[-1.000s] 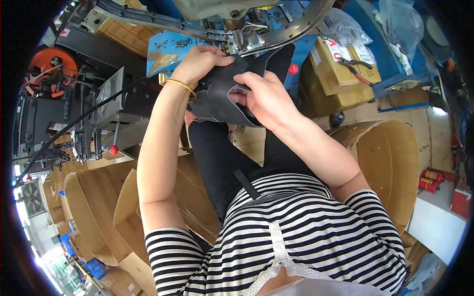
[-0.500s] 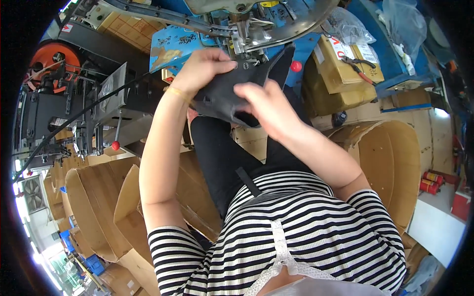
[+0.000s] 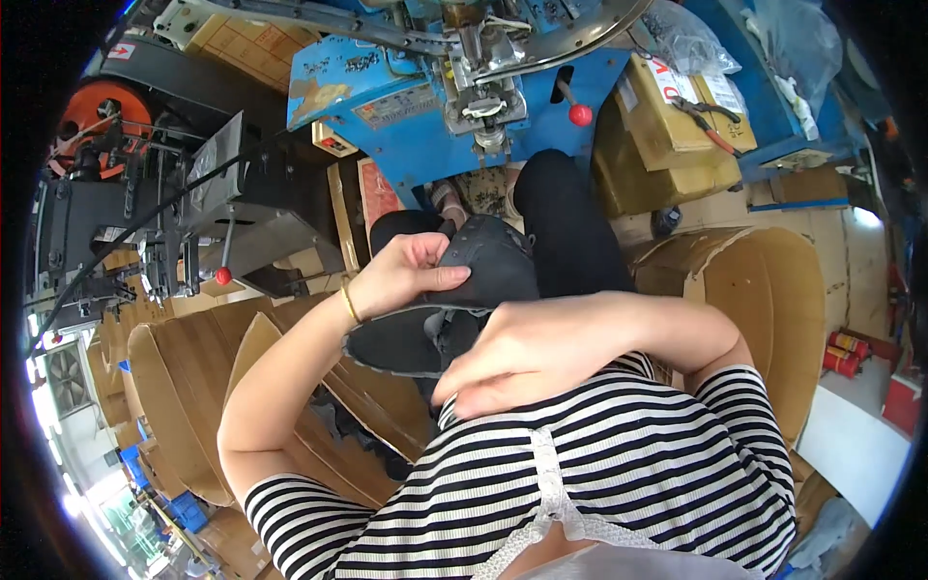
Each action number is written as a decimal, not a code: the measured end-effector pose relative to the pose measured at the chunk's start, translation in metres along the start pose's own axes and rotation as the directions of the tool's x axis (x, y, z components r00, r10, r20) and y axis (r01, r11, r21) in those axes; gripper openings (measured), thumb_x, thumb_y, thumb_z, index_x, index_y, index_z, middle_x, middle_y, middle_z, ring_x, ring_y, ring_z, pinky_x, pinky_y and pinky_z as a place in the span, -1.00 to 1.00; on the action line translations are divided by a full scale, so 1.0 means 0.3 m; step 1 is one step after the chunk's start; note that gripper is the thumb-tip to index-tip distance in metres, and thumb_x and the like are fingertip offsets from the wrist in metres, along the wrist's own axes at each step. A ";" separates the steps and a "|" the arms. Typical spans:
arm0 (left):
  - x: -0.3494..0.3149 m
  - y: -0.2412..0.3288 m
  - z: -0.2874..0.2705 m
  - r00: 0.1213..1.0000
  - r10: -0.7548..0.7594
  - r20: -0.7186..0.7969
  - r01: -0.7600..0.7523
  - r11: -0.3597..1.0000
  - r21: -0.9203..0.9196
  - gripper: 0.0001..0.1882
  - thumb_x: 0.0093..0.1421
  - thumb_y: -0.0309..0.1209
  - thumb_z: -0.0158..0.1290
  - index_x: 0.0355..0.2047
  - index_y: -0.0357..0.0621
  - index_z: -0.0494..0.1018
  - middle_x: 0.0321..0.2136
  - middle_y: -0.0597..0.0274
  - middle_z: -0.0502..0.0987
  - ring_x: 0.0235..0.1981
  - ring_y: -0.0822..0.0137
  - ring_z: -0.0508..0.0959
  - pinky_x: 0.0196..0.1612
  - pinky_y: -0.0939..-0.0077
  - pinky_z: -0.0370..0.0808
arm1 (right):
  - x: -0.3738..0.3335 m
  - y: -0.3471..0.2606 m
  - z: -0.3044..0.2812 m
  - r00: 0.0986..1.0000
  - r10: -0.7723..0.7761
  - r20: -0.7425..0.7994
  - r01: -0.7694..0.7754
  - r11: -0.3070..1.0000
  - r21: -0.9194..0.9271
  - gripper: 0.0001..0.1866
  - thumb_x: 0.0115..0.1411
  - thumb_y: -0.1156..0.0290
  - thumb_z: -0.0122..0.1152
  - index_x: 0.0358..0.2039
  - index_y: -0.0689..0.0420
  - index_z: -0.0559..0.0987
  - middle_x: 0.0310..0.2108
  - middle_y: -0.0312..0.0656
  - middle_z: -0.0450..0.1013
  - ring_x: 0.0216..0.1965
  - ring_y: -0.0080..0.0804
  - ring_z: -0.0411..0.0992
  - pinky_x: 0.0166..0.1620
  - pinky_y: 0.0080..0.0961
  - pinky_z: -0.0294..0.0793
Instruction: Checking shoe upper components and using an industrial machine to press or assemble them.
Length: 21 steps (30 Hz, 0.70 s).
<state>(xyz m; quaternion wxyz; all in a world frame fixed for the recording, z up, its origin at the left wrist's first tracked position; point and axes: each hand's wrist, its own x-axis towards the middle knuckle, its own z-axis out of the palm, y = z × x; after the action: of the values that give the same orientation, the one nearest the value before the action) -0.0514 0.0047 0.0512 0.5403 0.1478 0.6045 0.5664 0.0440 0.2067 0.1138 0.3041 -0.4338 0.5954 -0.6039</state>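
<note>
A black shoe upper (image 3: 488,261) with a row of small eyelet holes lies over my lap, its lining and curved edge turned toward me. My left hand (image 3: 411,275) is closed on its left side, thumb on top and fingers curled. Beside the near edge of the upper is my right hand (image 3: 532,353), back upward, its fingers stretched toward the lower left against my striped shirt; they appear to grip nothing. Beyond the upper stands a blue eyelet machine (image 3: 416,145), its metal working head (image 3: 488,111) apart from both hands.
A red-knobbed lever (image 3: 580,115) juts from the machine's right side. Farther right, pliers (image 3: 706,121) lie on a cardboard box (image 3: 667,145). Large open cartons flank me, left (image 3: 184,406) and right (image 3: 764,300). Dark machinery (image 3: 145,203) stands on the left.
The shoe upper has come away from the machine head toward my lap and been turned. My left hand moved back with it; my right hand drew back to my shirt, its fingers now stretched.
</note>
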 end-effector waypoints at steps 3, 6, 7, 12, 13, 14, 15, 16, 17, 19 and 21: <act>-0.006 0.005 0.020 0.993 0.067 -0.094 -0.071 0.997 -0.037 -0.88 0.24 -0.48 0.15 -0.42 -0.12 0.43 -0.47 0.58 0.45 -0.42 0.72 0.36 -0.34 0.72 0.34 | 0.010 0.040 0.007 0.916 -0.333 -0.224 0.317 0.943 -0.104 -0.69 0.24 0.46 0.19 -0.03 0.32 0.52 -0.19 0.01 0.55 -0.20 -0.11 0.54 -0.10 -0.33 0.53; -0.009 -0.011 -0.026 0.962 0.268 -0.052 -0.188 0.788 0.586 -0.81 0.12 -0.48 0.23 -0.49 -0.18 0.40 -0.59 0.44 0.42 -0.56 0.56 0.37 -0.48 0.51 0.32 | -0.022 -0.044 -0.054 0.932 -0.167 -0.323 0.245 0.945 0.217 -0.77 0.23 0.51 0.16 -0.13 0.35 0.56 -0.19 0.04 0.55 -0.16 -0.14 0.55 -0.06 -0.26 0.52; 0.001 -0.030 -0.018 0.947 0.320 0.036 -0.214 0.540 0.814 -0.81 0.02 -0.40 0.24 -0.48 -0.18 0.44 -0.53 0.20 0.51 -0.53 0.21 0.50 -0.44 0.35 0.41 | -0.022 -0.043 -0.089 0.831 -0.390 -0.396 0.442 0.896 0.044 -0.81 0.24 0.52 0.11 -0.21 0.35 0.58 -0.19 0.07 0.55 -0.16 -0.15 0.55 -0.08 -0.27 0.52; -0.037 -0.086 0.129 0.835 0.498 0.235 -0.342 0.134 0.930 -0.83 0.02 -0.33 0.18 -0.41 -0.11 0.49 -0.41 0.20 0.53 -0.37 0.06 0.56 -0.29 0.25 0.49 | -0.037 0.158 -0.095 0.937 -0.194 -0.291 0.070 0.919 -0.388 -0.85 0.28 0.44 0.05 -0.25 0.21 0.55 -0.16 -0.18 0.52 -0.10 -0.26 0.46 0.12 -0.26 0.30; -0.040 -0.101 0.141 0.803 0.498 0.326 -0.446 0.142 0.884 -0.83 0.01 -0.35 0.19 -0.43 -0.11 0.47 -0.43 0.20 0.50 -0.41 0.08 0.53 -0.33 0.25 0.47 | -0.034 0.231 -0.089 0.926 -0.198 -0.323 0.073 0.930 -0.361 -0.85 0.29 0.42 0.05 -0.27 0.22 0.53 -0.22 -0.19 0.50 -0.13 -0.24 0.45 0.08 -0.27 0.32; -0.037 -0.111 0.152 0.760 0.501 0.415 -0.547 0.148 0.824 -0.83 -0.01 -0.37 0.20 -0.45 -0.11 0.45 -0.45 0.21 0.47 -0.46 0.11 0.51 -0.37 0.25 0.45 | -0.064 0.272 -0.103 0.948 -0.141 -0.285 0.021 0.922 -0.386 -0.84 0.30 0.41 0.05 -0.27 0.22 0.53 -0.25 -0.18 0.49 -0.17 -0.24 0.44 0.07 -0.28 0.33; -0.043 -0.119 0.171 0.749 0.512 0.421 -0.576 0.189 0.795 -0.78 -0.07 -0.40 0.25 -0.54 -0.15 0.40 -0.53 0.16 0.42 -0.44 0.10 0.47 -0.38 0.31 0.39 | -0.099 0.306 -0.124 0.963 -0.047 -0.265 -0.056 0.927 -0.371 -0.82 0.29 0.38 0.04 -0.25 0.22 0.54 -0.20 -0.16 0.49 -0.13 -0.21 0.44 0.06 -0.27 0.34; -0.052 -0.140 0.172 0.755 0.509 0.413 -0.572 0.203 0.795 -0.78 -0.07 -0.40 0.25 -0.54 -0.15 0.40 -0.53 0.16 0.42 -0.44 0.10 0.47 -0.38 0.31 0.39 | -0.138 0.334 -0.130 0.970 0.045 -0.238 -0.130 0.926 -0.353 -0.79 0.29 0.35 0.04 -0.22 0.21 0.54 -0.15 -0.14 0.49 -0.08 -0.18 0.43 0.06 -0.25 0.35; -0.058 -0.173 0.158 0.759 0.579 0.298 -0.521 0.265 0.812 -0.79 -0.06 -0.40 0.25 -0.52 -0.16 0.42 -0.53 0.16 0.41 -0.45 0.12 0.47 -0.39 0.30 0.39 | -0.176 0.362 -0.124 0.966 0.002 -0.258 -0.114 0.900 -0.420 -0.80 0.29 0.39 0.02 -0.18 0.18 0.54 -0.08 -0.15 0.48 -0.03 -0.19 0.42 0.09 -0.25 0.33; -0.071 -0.228 0.148 0.806 0.591 0.022 -0.385 0.497 0.777 -0.78 -0.05 -0.40 0.27 -0.50 -0.22 0.44 -0.55 0.14 0.41 -0.46 0.12 0.46 -0.38 0.30 0.39 | -0.243 0.419 -0.068 0.955 0.024 -0.294 -0.176 0.846 -0.503 -0.74 0.28 0.50 -0.03 -0.06 0.06 0.55 0.07 -0.20 0.44 0.10 -0.24 0.36 0.19 -0.25 0.26; -0.065 -0.268 0.153 0.818 0.576 -0.005 -0.393 0.563 0.727 -0.76 -0.05 -0.39 0.28 -0.48 -0.24 0.45 -0.54 0.14 0.42 -0.46 0.11 0.45 -0.37 0.30 0.39 | -0.250 0.406 -0.019 0.971 0.016 -0.238 -0.158 0.791 -0.591 -0.65 0.20 0.56 0.00 -0.03 0.01 0.57 0.08 -0.24 0.43 0.15 -0.30 0.34 0.25 -0.23 0.18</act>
<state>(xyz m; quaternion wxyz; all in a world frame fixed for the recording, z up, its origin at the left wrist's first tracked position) 0.0284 -0.0117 0.0030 0.1875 0.4312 0.7675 0.4356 0.0538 0.2626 -0.0175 0.1092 -0.4104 0.8065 -0.4113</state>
